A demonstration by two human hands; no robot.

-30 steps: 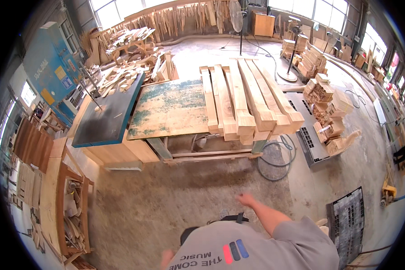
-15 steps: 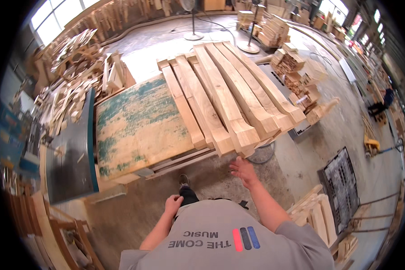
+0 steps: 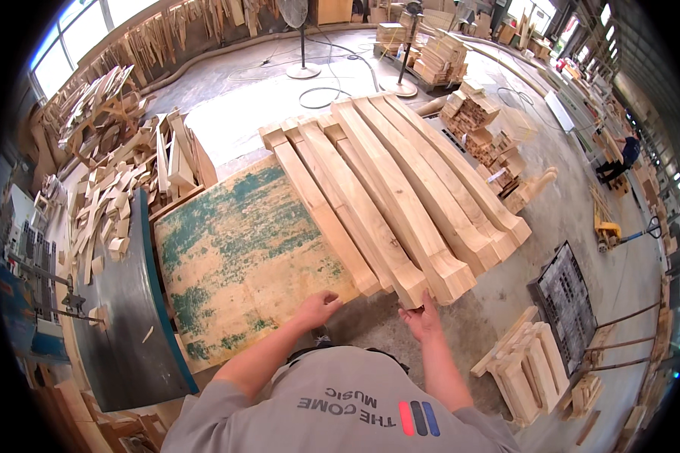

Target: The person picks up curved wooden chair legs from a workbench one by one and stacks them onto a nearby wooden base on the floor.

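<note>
Several pale shaped wooden posts [image 3: 385, 204], flared at their ends like furniture legs, lie side by side over the right part of a worn green and tan tabletop [image 3: 227, 249]. Their near ends jut past its front edge. My right hand [image 3: 421, 322] has its fingers and thumb closed at the near end of one wooden post [image 3: 409, 288], under and beside it; the fingertips are partly hidden. At the tabletop's front edge, left of the posts, my left hand [image 3: 319, 308] is loosely curled with nothing visible in it.
A dark curved metal surface [image 3: 117, 317] adjoins the table on the left. Wood offcuts [image 3: 117, 181] are heaped behind it. To my right stand a stack of shaped wood pieces [image 3: 525, 370] and a dark grid panel [image 3: 563, 302]. Another person [image 3: 623, 158] is far right.
I am closer to the table. My left hand has risen from my side to the table's front edge. My right hand, earlier apart with fingers spread, has closed at a post's end.
</note>
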